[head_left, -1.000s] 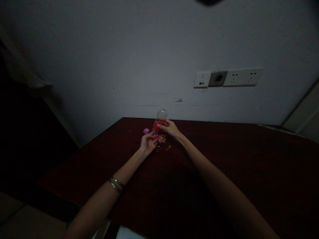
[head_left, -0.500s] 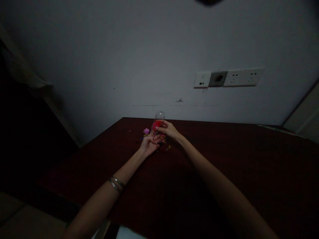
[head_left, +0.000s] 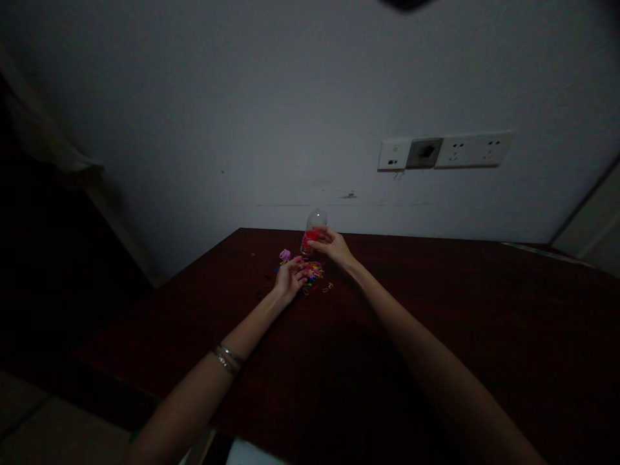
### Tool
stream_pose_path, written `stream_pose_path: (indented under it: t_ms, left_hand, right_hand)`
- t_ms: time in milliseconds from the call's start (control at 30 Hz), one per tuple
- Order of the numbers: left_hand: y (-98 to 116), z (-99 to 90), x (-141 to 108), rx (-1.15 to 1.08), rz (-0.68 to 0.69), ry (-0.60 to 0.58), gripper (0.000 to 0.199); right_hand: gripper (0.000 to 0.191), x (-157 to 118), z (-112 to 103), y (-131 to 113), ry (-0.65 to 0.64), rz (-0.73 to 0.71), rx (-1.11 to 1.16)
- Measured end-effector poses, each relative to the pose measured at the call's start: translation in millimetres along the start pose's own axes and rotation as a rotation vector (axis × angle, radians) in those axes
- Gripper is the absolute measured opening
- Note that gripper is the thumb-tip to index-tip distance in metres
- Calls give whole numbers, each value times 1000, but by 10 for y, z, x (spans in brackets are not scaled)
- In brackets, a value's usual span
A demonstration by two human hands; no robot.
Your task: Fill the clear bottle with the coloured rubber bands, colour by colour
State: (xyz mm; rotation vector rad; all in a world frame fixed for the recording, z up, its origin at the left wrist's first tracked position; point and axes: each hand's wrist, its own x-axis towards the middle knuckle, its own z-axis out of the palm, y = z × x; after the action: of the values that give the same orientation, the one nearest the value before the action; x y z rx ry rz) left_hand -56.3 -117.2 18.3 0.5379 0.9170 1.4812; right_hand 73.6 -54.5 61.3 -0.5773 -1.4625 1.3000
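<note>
A clear container with a rounded end upward (head_left: 317, 217) and red pieces (head_left: 310, 237) inside is gripped by my right hand (head_left: 334, 247), whose fingers close round its right side. It leans slightly. Just below, my left hand (head_left: 289, 279) lies palm up with its fingers apart and lightly bent, clear of the container. Its fingertips reach the edge of a heap of small coloured rubber bands (head_left: 314, 272), in pink, yellow, blue and red. Whether any lie on the left fingers is too dim to tell.
A pink item (head_left: 285, 254) lies left of the heap. Loose bands (head_left: 325, 290) are scattered around on the dark red-brown table (head_left: 411, 310). Behind rises a pale wall (head_left: 194, 129) with a row of sockets (head_left: 455, 152). The room is dim.
My right hand has lifted the container up and slightly right, away from my left hand. More of the rubber band heap shows now. My left hand has let go of the container's lower end.
</note>
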Motion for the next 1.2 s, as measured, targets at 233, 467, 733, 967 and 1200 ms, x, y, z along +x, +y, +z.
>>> stream_pose_path:
  t_ms: [233, 467, 733, 967, 1200]
  left_hand:
    - [8, 1, -2, -87, 23, -90, 22]
    - [40, 88, -222, -114, -31, -407, 73]
    - [50, 89, -235, -111, -78, -479, 73]
    - [35, 76, -178, -88, -24, -366, 66]
    - [23, 44, -76, -68, -73, -80, 24]
  right_hand:
    - [43, -38, 24, -25, -27, 55, 8]
    - [44, -71, 26, 29, -111, 117, 44]
    - [39, -110, 31, 16, -238, 154, 33]
    - [42, -72, 37, 45, -111, 88, 7]
    - [42, -28, -37, 40, -15, 53, -7]
